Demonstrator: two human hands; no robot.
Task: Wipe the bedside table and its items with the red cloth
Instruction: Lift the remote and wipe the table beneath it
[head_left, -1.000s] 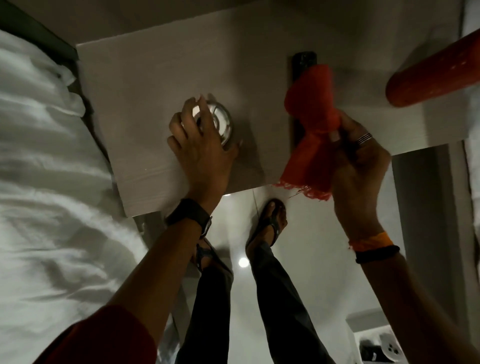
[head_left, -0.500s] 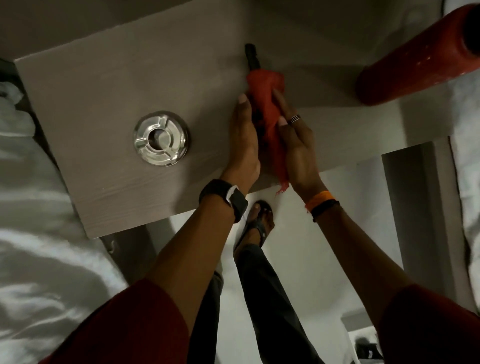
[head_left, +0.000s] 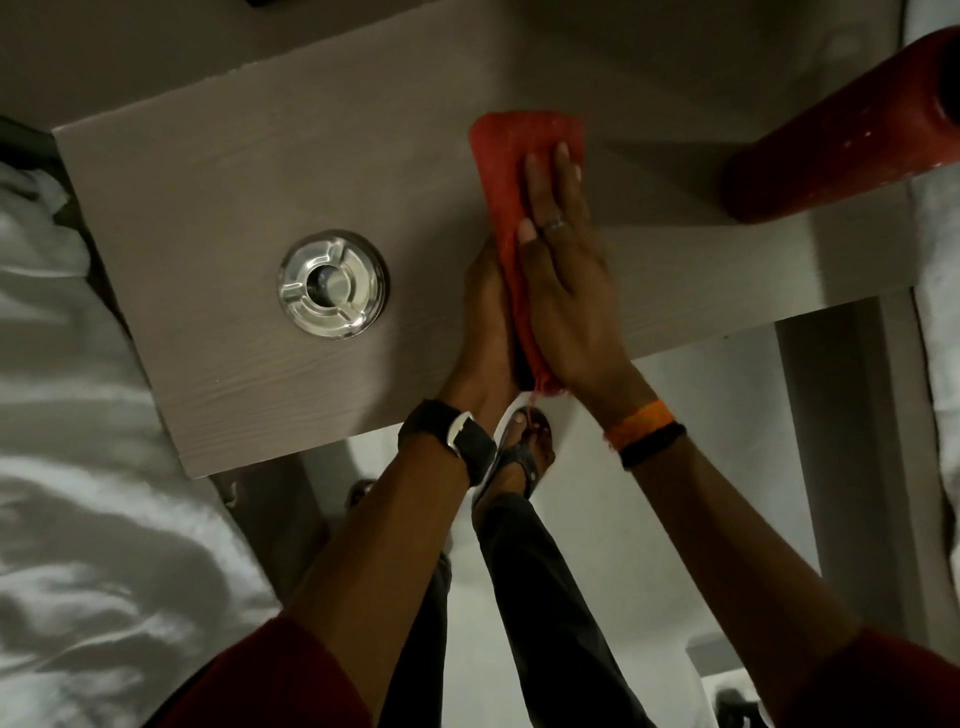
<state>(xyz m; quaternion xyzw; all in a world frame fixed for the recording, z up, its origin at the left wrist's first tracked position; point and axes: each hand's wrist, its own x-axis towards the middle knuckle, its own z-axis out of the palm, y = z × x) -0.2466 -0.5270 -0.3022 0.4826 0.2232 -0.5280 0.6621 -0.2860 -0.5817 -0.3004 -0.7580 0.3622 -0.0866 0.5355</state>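
The red cloth (head_left: 524, 171) lies folded over something long near the middle of the bench (head_left: 208, 218), and both hands press it between them. The right hand (head_left: 566, 291) lies flat on the cloth, fingers straight and together, a ring on one finger. The left hand (head_left: 485, 317) is set edge-on against the cloth's left side, palm toward the right hand; what the cloth wraps is hidden. A frayed end of the cloth hangs past the bench's front edge. To the left of the hands, apart from them, a round metal ashtray (head_left: 333, 285) sits on the bench; its central well looks empty. A red cylinder (head_left: 841, 130) stands at the bench's right end. White bedding (head_left: 78, 519) lies to the left.
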